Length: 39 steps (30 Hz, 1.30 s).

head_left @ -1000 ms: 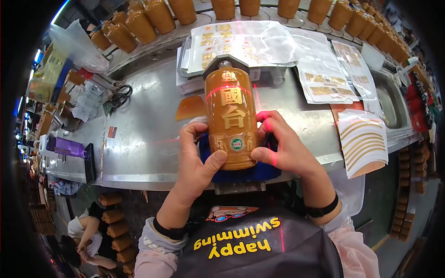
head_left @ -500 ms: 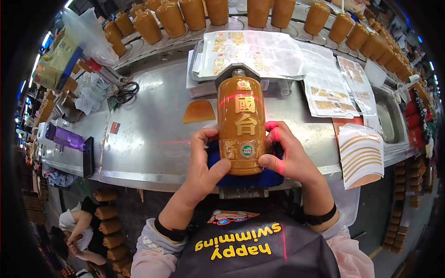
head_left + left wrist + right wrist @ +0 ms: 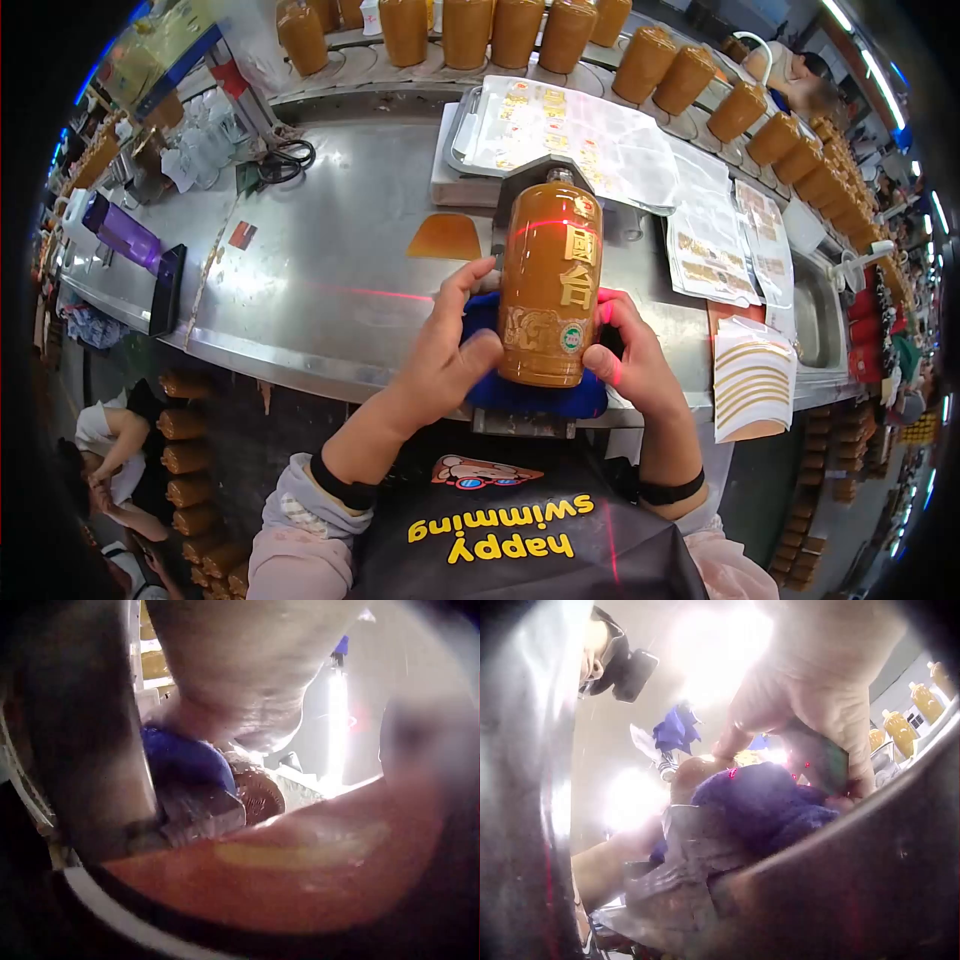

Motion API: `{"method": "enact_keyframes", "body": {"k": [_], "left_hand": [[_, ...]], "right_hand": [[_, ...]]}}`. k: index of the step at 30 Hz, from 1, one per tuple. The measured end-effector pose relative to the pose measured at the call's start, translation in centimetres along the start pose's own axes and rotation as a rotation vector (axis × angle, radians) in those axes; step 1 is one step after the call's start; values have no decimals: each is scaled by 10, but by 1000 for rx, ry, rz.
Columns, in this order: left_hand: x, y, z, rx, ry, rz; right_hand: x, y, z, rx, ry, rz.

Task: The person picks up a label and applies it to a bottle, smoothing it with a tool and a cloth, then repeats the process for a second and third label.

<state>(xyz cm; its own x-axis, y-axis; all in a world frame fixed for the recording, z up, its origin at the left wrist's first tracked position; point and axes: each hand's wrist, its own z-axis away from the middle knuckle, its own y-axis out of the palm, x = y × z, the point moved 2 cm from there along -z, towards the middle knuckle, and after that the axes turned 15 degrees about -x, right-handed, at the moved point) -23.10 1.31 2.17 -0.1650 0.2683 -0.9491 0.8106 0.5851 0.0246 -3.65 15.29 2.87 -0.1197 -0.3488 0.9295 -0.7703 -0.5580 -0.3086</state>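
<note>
In the head view a brown bottle (image 3: 540, 300) lies neck-away on a blue cloth (image 3: 590, 400), its raised gold characters toward its right side. My left hand (image 3: 440, 350) holds its lower left side, thumb near the base, fingers partly hidden. On the lower right side my right hand (image 3: 640, 360) grips with thumb and fingers. A dark angular support (image 3: 512, 187) shows behind the neck. The left wrist view has the bottle's embossed base (image 3: 259, 799) under my left hand (image 3: 247, 667). The right wrist view shows my right hand (image 3: 825, 682) over the blue cloth (image 3: 757, 802).
Gold sticker sheets (image 3: 570, 135) lie behind the bottle, with curved gold strips (image 3: 755, 380) at right. An amber piece (image 3: 444, 236), black scissors (image 3: 287, 162) and a purple bottle (image 3: 125, 232) are at left. Brown bottles (image 3: 466, 35) line the back; a sink (image 3: 820, 320) is far right.
The bottle has turned about its length, bringing its gold characters toward its right side. My left thumb has shifted from its front to its left edge. The head view has swung, too.
</note>
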Motion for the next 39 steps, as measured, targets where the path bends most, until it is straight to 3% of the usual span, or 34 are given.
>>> {"method": "enact_keyframes", "body": {"k": [3, 7, 13, 16, 19, 20, 23, 27, 34, 39], "left_hand": [[10, 14, 1, -15, -98, 98], [23, 17, 2, -92, -10, 1], [24, 17, 3, -109, -30, 24], [14, 14, 6, -198, -67, 80], [-19, 6, 18, -179, 473, -451], [-30, 11, 22, -69, 516, -515], [-20, 19, 36, -123, 518, -595], [-4, 8, 44, -73, 336, -617], [-27, 21, 20, -48, 472, -713], [-6, 12, 18, 58, 375, -616]], "right_hand": [[1, 1, 1, 1, 23, -3], [1, 3, -1, 7, 41, -24], [0, 4, -1, 5, 82, -56], [6, 5, -3, 16, 92, -31], [2, 5, -2, 18, 84, -37], [2, 5, -1, 14, 88, -40], [4, 4, -4, 29, 89, -35], [4, 6, -3, 31, 103, -58], [2, 1, -3, 37, 95, -27], [7, -1, -2, 38, 101, -32]]}}
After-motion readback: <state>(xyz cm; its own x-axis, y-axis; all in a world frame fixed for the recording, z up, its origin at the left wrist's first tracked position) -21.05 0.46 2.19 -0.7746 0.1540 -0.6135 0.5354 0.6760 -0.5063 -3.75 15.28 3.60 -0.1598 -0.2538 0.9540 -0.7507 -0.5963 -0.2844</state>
